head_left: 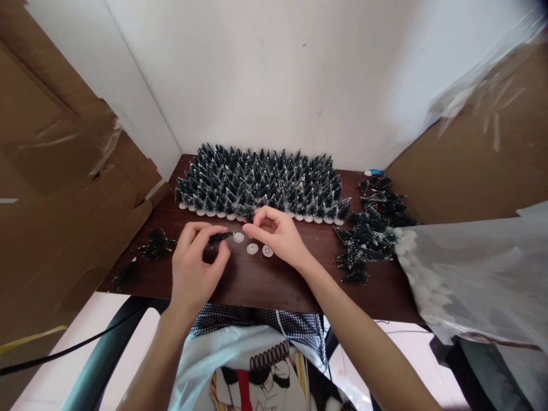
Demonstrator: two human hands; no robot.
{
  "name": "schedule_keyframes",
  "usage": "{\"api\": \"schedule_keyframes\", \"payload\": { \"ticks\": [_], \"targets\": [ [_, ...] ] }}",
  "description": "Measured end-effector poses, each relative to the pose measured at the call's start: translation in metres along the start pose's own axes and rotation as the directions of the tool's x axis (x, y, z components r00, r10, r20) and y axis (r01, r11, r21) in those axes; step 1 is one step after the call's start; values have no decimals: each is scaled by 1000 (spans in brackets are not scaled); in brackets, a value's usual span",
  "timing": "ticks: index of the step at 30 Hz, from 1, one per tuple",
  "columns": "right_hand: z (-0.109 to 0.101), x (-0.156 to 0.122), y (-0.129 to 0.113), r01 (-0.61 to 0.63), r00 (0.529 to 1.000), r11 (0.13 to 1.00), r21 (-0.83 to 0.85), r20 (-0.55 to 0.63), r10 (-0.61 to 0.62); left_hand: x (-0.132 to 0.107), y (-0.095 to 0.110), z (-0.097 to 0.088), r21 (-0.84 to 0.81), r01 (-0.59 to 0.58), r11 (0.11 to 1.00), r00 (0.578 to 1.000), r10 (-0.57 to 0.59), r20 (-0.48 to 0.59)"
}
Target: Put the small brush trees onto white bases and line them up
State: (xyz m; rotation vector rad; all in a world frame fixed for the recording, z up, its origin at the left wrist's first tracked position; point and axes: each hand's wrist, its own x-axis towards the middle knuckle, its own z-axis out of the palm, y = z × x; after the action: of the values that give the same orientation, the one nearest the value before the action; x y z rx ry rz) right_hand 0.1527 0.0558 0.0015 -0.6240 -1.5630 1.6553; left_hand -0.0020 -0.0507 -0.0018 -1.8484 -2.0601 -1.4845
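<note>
My left hand (194,265) is above the table with its thumb and index finger curved and apart. A dark green miniature tree (220,237) with white-frosted tips shows in the gap between them, and I see no firm grip on it. Close by, my right hand (276,234) has thumb and fingers drawn together in a pinch. What lies in that pinch blends with the dark trees behind. Between and below the hands, a round white base (238,237), a second white disc (252,249) and a third white disc (268,251) lie flat on the brown table (265,285).
Rows of upright miniature trees (261,180) on white bases fill the back of the table. Loose trees (366,234) are heaped at right, beside a clear plastic bag (471,268) with white discs. More trees (157,244) lie at left. Cardboard (64,142) flanks the table.
</note>
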Motion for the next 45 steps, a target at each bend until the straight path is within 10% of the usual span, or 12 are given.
{"api": "schedule_keyframes", "payload": {
  "ticks": [11,23,45],
  "targets": [
    [-3,3,0,43,990,999,29,-134,-39,8,-12,-3,297,-107,949,993,87,78],
    [-3,3,-2,53,983,995,85,-178,-37,22,1,10,466,-248,850,874,-12,487],
    [-10,6,-5,3,975,992,127,-221,26,25,-1,12,413,-252,875,853,-1,523]
  ]
}}
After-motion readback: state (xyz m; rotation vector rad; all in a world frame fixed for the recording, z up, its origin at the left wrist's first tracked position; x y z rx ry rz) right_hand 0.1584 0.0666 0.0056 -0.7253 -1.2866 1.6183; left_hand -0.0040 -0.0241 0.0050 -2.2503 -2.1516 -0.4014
